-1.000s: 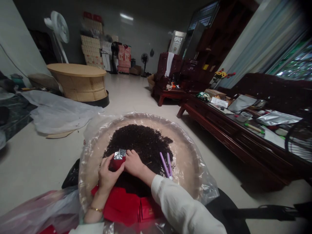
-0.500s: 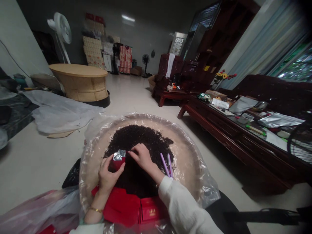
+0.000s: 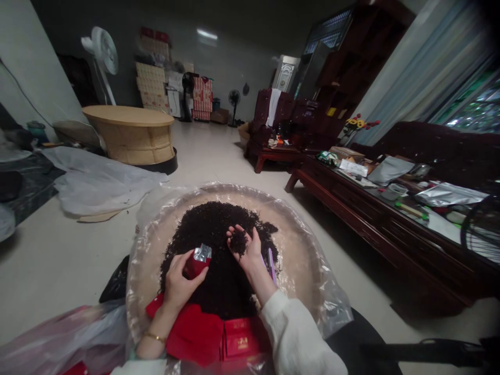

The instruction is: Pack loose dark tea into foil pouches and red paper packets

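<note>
My left hand (image 3: pixel 180 279) grips a small red packet (image 3: pixel 197 263) with a silver foil inside at its top, fingers and thumb on its two sides. Palm up and cupped, my right hand (image 3: pixel 249 255) bears a small clump of dark dried tea leaves (image 3: pixel 238 242). Both hands are above a wide heap of the same dark tea leaves (image 3: pixel 213 219) in a round, shallow, plastic-lined tray (image 3: pixel 307 245). Beside my right wrist lies a purple tong-like tool (image 3: pixel 271 264), partly hidden by it. Flat red packets (image 3: pixel 195 330) and stacked red packets with gold print (image 3: pixel 241 341) lie at the near edge.
Clear plastic sheeting (image 3: pixel 99 179) lies on the floor at left, near a round wicker table (image 3: pixel 136 133). A long dark wooden table (image 3: pixel 351 205) with bags and papers stands at right. Boxes (image 3: pixel 151 86) and fans (image 3: pixel 234 99) are at the back.
My right hand has moved right and turned palm up, now showing tea leaves in it. My left hand has shifted slightly right with the red packet.
</note>
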Motion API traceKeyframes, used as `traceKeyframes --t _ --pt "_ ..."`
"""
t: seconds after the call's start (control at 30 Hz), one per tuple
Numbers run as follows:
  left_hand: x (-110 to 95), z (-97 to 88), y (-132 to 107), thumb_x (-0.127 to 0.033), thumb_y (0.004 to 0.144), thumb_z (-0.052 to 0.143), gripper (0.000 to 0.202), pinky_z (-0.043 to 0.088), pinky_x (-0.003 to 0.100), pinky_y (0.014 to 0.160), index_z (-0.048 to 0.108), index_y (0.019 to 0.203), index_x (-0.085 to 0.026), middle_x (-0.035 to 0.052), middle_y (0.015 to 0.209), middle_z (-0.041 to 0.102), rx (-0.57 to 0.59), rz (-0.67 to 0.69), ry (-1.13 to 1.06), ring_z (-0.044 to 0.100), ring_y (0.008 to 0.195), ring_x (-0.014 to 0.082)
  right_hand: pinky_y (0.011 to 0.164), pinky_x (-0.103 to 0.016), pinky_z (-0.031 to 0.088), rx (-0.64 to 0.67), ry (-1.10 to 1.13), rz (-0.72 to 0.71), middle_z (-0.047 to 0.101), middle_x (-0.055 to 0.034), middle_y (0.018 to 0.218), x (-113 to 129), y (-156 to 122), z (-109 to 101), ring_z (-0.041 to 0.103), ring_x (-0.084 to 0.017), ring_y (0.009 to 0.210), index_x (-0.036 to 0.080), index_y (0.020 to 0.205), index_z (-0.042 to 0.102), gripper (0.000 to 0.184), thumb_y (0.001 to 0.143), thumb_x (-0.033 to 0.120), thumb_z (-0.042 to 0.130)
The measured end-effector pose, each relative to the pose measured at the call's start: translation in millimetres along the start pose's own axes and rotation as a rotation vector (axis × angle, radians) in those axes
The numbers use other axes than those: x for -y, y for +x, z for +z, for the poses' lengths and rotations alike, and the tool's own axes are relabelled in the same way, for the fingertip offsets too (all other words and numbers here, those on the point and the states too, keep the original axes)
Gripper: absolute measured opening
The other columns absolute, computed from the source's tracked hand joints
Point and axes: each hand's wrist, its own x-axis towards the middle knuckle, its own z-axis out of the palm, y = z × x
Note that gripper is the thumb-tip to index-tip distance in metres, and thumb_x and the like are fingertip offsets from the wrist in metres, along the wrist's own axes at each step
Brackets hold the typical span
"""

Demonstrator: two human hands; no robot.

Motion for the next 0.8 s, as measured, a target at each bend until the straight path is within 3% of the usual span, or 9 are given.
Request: traceKeyframes --t 0.2,0.5,0.8 --pt "-3.5 0.5 0.5 -0.040 0.075 0.068 0.041 0.052 0.027 0.058 0.062 0.108 -0.018 0.0026 0.082 0.061 0.042 0.027 -0.011 0.058 0.064 0.0151 0.071 -0.039 0.056 0.034 -0.033 -0.039 0.073 -0.0094 0.087 -2.6 0.5 -1.4 0.070 -0.022 0.080 0.019 0.087 0.065 0.062 0.089 0.064 0.021" --pt "-6.3 -0.3 1.2 -0.039 0.075 0.068 0.039 0.052 0.027 0.059 0.062 0.108 -0.019 0.0029 0.083 0.062 0.042 0.050 -0.024 0.060 0.068 0.0163 0.057 -0.032 0.053 -0.050 -0.099 -0.173 0.064 -0.0013 0.056 -6.5 2.3 4.9 0.064 -0.018 0.056 0.020 0.055 0.054 0.056 0.085 0.066 0.041" --pt "-6.8 -0.9 0.9 -0.037 0.074 0.069 0.039 0.053 0.028 0.061 0.062 0.108 -0.020 0.0035 0.085 0.064 0.062 0.048 0.001 0.061 0.069 0.0168 0.067 -0.029 0.045 -0.075 -0.407 -0.542 0.056 0.0025 0.046 -6.4 1.0 4.9 0.059 -0.015 0.052 0.022 0.043 0.045 0.060 0.083 0.066 0.046"
